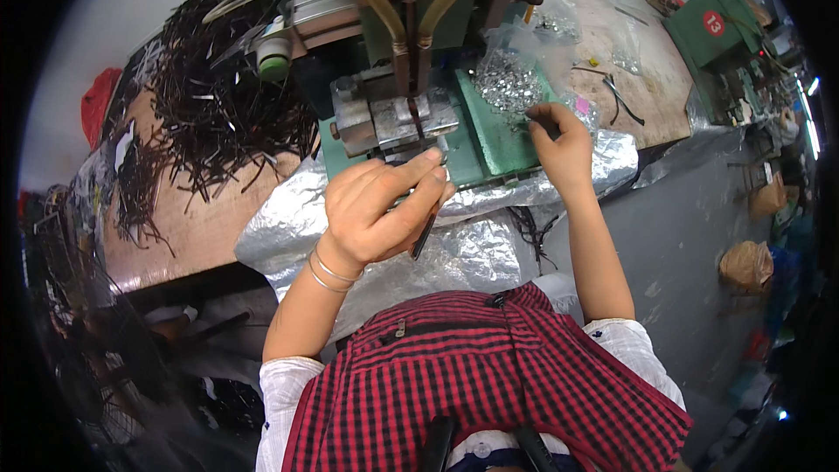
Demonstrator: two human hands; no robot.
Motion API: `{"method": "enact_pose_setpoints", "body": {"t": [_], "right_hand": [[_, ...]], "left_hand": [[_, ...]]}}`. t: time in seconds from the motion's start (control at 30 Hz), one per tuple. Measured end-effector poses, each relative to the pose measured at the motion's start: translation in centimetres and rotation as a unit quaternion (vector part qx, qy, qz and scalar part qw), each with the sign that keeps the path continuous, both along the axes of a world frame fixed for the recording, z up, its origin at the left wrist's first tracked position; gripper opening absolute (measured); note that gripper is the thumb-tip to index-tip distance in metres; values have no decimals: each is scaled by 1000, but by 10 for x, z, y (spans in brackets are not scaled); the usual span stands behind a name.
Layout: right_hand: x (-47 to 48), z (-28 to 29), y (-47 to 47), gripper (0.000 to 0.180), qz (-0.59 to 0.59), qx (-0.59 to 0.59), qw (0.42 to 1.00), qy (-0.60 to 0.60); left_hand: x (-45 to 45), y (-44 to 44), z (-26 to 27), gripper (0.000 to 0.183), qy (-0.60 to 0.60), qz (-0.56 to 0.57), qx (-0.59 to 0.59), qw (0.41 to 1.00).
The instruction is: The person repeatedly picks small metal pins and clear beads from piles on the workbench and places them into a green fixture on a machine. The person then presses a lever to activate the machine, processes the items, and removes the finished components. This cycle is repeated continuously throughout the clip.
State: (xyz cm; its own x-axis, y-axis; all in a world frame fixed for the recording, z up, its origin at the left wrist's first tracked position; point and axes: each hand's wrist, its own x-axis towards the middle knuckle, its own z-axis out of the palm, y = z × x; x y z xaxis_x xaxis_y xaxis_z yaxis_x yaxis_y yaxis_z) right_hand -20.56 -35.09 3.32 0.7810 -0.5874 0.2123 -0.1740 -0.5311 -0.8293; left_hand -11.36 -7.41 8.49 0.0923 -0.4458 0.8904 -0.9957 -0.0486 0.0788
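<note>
My left hand (387, 203) is closed on a dark narrow strip (425, 236), whose lower end hangs below the palm. Its thumb and index fingertips are pinched just in front of the metal die block (406, 121) of a bench press. Over the green metal tray (505, 151), my right hand (565, 144) curls its fingers at the edge of a heap of small shiny metal pieces (508, 82). Whether a piece is between those fingertips is too small to tell. Above the die stands the press's upright ram (411, 46), flanked by two yellowish hoses (449, 0).
Left of the press, a large tangle of dark strips (223, 98) covers the wooden table (196, 229). Crumpled silver foil (478, 249) drapes the front edge. Clear plastic bags (557, 26) lie behind the tray. A green machine (711, 26) stands at the far right.
</note>
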Motion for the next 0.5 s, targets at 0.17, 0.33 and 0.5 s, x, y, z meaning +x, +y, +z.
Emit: {"method": "enact_pose_setpoints", "body": {"t": [0.17,0.33,0.5], "right_hand": [[-4,-10,7,16,-7,-228,973,32],[2,-11,9,14,29,-308,951,-1],[4,-29,10,10,-24,-174,984,-23]], "left_hand": [[-14,9,7,31,94,1,31,995],[-32,104,-4,12,383,43,495,779],[-60,167,-51,11,347,-95,750,555]]}}
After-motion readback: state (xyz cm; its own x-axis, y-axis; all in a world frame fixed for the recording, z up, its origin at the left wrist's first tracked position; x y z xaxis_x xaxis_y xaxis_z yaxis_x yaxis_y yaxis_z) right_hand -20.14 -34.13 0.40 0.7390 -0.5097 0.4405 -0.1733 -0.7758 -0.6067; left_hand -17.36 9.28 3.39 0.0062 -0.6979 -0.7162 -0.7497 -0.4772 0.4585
